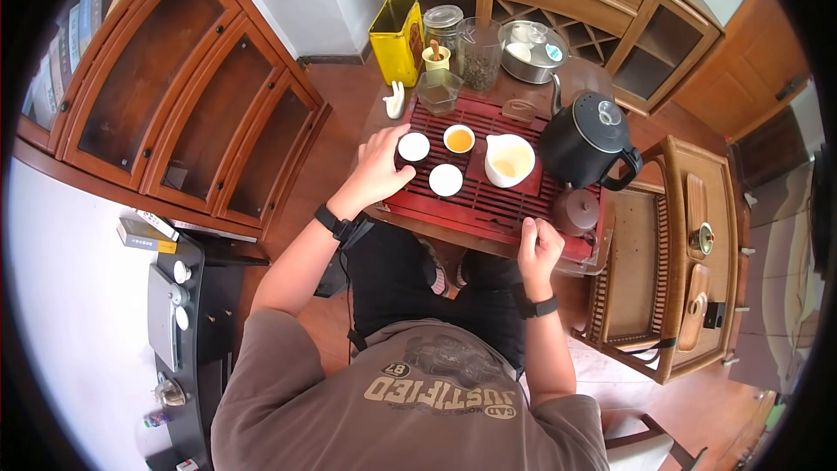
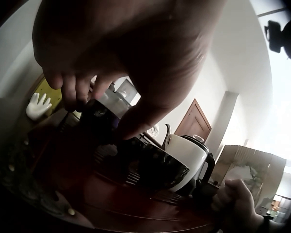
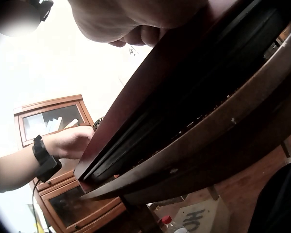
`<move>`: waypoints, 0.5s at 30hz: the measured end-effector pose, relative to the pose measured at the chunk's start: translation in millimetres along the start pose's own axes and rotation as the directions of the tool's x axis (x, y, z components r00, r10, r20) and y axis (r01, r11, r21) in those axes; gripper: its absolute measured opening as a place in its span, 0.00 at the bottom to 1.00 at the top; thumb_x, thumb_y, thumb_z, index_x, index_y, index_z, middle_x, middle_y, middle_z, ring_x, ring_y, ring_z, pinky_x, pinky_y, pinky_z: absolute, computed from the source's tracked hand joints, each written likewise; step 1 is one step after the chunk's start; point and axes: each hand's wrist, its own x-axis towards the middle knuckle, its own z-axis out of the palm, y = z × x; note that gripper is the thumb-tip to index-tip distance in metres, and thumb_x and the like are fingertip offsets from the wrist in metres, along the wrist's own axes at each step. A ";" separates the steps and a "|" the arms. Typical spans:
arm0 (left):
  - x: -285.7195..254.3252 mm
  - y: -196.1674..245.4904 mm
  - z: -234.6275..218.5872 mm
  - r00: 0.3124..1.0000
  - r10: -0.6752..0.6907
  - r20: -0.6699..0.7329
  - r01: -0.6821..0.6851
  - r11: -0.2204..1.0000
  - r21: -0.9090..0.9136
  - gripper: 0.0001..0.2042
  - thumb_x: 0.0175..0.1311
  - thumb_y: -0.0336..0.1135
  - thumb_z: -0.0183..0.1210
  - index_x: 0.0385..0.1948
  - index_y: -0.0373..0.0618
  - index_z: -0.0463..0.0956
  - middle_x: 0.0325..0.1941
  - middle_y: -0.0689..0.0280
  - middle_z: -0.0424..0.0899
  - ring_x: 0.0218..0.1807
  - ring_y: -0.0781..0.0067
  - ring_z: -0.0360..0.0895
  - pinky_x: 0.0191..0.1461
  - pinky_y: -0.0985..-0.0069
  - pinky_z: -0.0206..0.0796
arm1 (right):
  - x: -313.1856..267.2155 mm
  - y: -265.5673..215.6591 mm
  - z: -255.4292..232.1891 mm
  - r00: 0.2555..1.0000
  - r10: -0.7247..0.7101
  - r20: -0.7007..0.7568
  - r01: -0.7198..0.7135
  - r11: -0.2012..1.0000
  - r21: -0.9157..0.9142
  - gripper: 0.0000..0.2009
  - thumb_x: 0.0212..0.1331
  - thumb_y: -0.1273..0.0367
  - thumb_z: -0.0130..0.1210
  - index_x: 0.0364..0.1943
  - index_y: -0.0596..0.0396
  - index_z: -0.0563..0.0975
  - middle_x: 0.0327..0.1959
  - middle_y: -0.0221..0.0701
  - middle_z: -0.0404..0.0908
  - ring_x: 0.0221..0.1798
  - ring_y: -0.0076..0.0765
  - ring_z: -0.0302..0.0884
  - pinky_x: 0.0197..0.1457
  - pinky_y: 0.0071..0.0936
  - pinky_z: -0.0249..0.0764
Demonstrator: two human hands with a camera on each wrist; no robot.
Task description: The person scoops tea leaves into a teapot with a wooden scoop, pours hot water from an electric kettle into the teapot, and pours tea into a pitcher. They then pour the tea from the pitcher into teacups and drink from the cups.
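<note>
Beside a white cup [image 1: 413,146] at the left end of the red slatted tray [image 1: 418,206], my left hand [image 1: 375,173] has its thumb and fingers spread; contact with the cup is unclear. The left wrist view shows this hand [image 2: 131,53] above dark patterned cups. Another white cup [image 1: 445,180] and a cup of amber tea [image 1: 459,139] stand nearby, left of a white pitcher [image 1: 509,160] with pale liquid. My right hand [image 1: 540,249] is curled in a fist at the tray's near right edge, holding nothing visible, beside a brown teapot [image 1: 576,212].
A black kettle [image 1: 586,141] stands at the right. Along the back are a yellow tin [image 1: 397,41], a clear jar of leaves [image 1: 480,57], a glass vessel [image 1: 438,92] and a round lidded container [image 1: 532,51]. A white hand figurine [image 1: 395,101] stands at the left back.
</note>
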 end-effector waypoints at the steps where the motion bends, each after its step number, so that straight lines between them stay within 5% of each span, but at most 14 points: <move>1: 1.0 1.4 -0.4 1.000 0.001 0.001 -0.001 1.000 0.001 0.33 0.62 0.40 0.69 0.70 0.47 0.68 0.67 0.55 0.76 0.70 0.52 0.71 0.74 0.55 0.55 | 0.4 -1.1 0.7 1.000 -0.009 -0.017 0.009 1.000 0.011 0.21 0.69 0.75 0.59 0.18 0.59 0.63 0.16 0.37 0.59 0.18 0.40 0.56 0.26 0.37 0.55; 6: 16.5 35.3 -3.6 0.989 0.087 -0.116 -0.081 0.995 0.056 0.28 0.63 0.42 0.68 0.64 0.44 0.73 0.60 0.57 0.80 0.65 0.55 0.73 0.67 0.58 0.58 | 0.0 -1.5 0.2 1.000 0.001 -0.008 -0.001 1.000 0.006 0.20 0.69 0.74 0.59 0.19 0.60 0.64 0.16 0.38 0.60 0.18 0.40 0.57 0.26 0.38 0.56; 14: 48.5 64.5 14.8 0.997 0.053 0.048 -0.062 0.976 0.209 0.27 0.61 0.48 0.69 0.59 0.43 0.77 0.55 0.57 0.82 0.60 0.56 0.75 0.63 0.60 0.60 | -0.1 -4.9 -2.6 1.000 0.025 0.006 -0.025 1.000 -0.010 0.18 0.70 0.74 0.58 0.20 0.61 0.67 0.17 0.38 0.62 0.19 0.42 0.60 0.27 0.38 0.59; 15: 50.7 59.6 24.4 0.988 0.148 -0.045 -0.132 0.959 0.251 0.25 0.58 0.49 0.70 0.51 0.42 0.80 0.45 0.59 0.84 0.51 0.56 0.78 0.56 0.59 0.62 | -0.1 -4.2 -2.3 1.000 0.024 0.004 -0.024 1.000 -0.004 0.18 0.69 0.74 0.58 0.20 0.61 0.67 0.17 0.38 0.62 0.19 0.42 0.60 0.27 0.38 0.59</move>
